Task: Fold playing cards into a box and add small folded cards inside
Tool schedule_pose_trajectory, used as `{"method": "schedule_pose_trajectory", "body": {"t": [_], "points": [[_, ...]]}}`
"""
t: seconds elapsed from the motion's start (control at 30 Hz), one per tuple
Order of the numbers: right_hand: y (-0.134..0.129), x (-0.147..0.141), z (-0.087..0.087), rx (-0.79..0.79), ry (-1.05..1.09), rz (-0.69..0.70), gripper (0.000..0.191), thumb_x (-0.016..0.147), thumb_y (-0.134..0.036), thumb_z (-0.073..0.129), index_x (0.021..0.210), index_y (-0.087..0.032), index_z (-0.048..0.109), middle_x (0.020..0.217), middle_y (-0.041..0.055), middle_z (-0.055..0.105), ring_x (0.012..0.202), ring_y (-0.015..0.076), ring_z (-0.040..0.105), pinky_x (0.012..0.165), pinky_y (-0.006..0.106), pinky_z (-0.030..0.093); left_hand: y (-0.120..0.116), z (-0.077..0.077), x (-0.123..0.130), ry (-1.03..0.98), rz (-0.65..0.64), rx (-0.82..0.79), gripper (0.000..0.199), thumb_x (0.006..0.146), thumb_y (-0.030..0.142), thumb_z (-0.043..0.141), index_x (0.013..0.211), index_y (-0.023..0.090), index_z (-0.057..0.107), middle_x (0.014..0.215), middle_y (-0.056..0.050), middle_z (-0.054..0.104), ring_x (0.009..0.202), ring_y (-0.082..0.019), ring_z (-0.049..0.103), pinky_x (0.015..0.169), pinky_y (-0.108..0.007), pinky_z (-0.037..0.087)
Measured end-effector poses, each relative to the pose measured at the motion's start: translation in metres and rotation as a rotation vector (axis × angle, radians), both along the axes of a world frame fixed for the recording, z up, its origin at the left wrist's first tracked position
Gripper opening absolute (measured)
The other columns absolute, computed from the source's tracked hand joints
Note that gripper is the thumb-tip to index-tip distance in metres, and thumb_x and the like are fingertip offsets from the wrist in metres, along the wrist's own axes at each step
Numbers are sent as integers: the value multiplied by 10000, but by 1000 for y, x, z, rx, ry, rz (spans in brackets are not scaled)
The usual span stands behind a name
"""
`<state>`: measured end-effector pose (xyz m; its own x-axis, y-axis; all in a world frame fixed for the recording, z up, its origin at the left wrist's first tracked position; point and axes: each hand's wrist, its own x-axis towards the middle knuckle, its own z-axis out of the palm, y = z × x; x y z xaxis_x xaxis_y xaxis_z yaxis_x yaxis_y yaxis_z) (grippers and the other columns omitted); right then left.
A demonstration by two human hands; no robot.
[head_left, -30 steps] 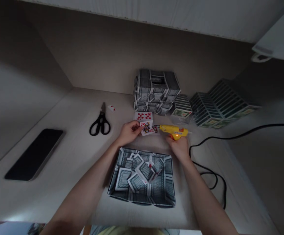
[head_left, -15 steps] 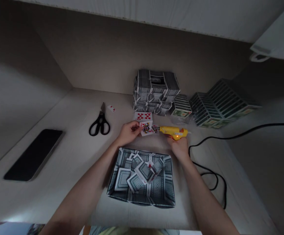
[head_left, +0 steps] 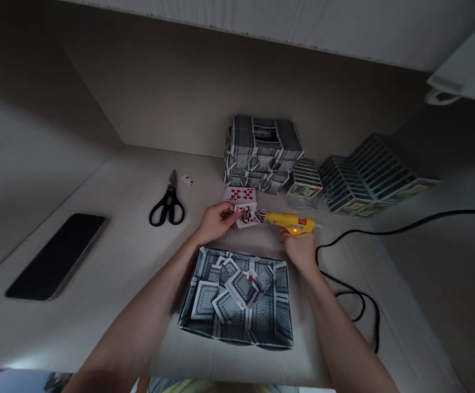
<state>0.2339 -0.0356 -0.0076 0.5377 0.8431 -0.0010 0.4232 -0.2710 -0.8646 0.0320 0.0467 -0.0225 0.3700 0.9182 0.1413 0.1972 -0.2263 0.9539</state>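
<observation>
Near the middle of the table, my left hand pinches the left edge of a folded face card. My right hand is wrapped round the handle of a yellow glue gun, whose small light glows orange. The gun's nozzle points left and is at the right side of the card; whether it touches cannot be made out. A card with red hearts lies just behind. Between my forearms stands an open tray made of patterned cards, with several loose cards in it.
Black scissors and a small card scrap lie left of my left hand. A black phone is at the far left. Behind stands a patterned card box, with striped card stacks at right. A black cable runs rightward.
The glue gun's nozzle has shifted slightly left and down against the folded card. My left hand keeps its pinch, and the whole view has moved a little.
</observation>
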Motion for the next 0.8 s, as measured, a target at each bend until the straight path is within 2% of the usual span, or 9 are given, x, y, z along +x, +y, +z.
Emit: {"method": "schedule_pose_trajectory", "body": {"t": [0.23,0.33,0.47,0.57,0.7,0.8], "points": [[1,0,1,5,-7,25,56,558,-202,490,512,-212,522,632,69,650,646,210,608,615,304,494,1,0,0,5,-8,16,286,721,437,579,662,164,520,569,32,556,503,-86,524,472,-184,398],[2,3,-5,22,2,16,54,571,-225,515,552,-191,552,625,61,646,628,196,602,566,274,476,2,-3,0,5,-3,26,280,720,432,580,663,166,515,574,33,555,512,-86,517,476,-184,399],[2,13,-8,-27,-39,-16,188,619,-342,531,623,-165,592,591,46,628,570,199,588,495,272,437,3,-5,0,7,26,49,243,724,401,580,696,164,541,633,20,586,552,-92,527,514,-195,420],[0,24,-4,-79,-188,-44,283,631,-420,532,667,-152,617,615,67,634,631,239,607,548,307,443,4,-5,-1,-7,33,62,195,738,346,571,784,158,595,709,-7,626,613,-108,555,563,-212,438],[-2,38,-1,-111,-478,-59,393,622,-453,545,831,-132,635,809,125,657,854,296,593,734,382,440,4,-4,-2,34,32,110,167,736,230,551,856,168,649,780,-25,646,670,-114,565,617,-221,439],[-2,43,0,-251,-592,-108,555,603,-513,571,957,-88,611,920,187,628,943,345,556,795,438,414,4,-3,-2,43,51,108,174,736,253,558,857,173,655,759,-21,640,654,-113,558,598,-217,430]]}}
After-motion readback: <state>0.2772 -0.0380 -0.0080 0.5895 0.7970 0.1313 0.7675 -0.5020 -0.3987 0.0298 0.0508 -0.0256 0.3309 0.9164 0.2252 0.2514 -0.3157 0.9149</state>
